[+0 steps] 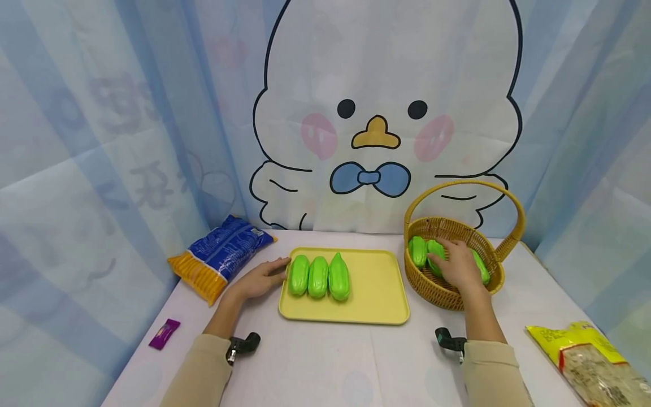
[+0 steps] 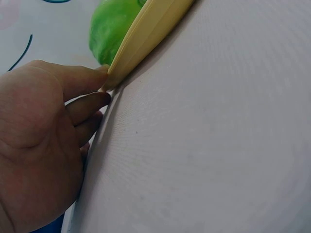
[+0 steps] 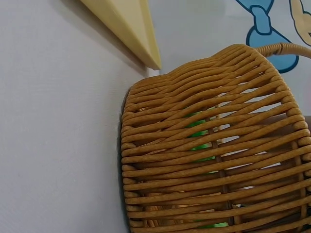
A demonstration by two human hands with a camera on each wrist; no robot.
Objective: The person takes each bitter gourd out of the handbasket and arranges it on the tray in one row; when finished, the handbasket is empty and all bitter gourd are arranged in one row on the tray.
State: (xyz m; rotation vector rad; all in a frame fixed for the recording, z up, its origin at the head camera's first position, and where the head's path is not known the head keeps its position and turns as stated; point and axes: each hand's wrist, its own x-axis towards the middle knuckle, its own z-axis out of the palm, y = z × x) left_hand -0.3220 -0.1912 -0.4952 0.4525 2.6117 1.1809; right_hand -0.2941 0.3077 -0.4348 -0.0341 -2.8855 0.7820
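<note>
Head view: a wicker basket (image 1: 434,297) is surrounding the right hand (image 1: 460,264), its handle (image 1: 461,182) arching beyond the fingers; well left of them, a yellow tray (image 1: 376,285) is offering bare room, the left hand (image 1: 260,280) touching its edge with straight fingers. Under the right fingers a green toy gourd (image 1: 433,249) is lying; whether they're pinching it, I cannot tell. Lifting straight past the rim is looking safest.

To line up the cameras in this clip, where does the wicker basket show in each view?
Head: the wicker basket stands right of centre, handle up.
Left wrist: not in the picture.
Right wrist: it fills the lower right.
Shared landmark: the yellow tray, centre in the head view, top in the left wrist, upper left in the right wrist.
</note>
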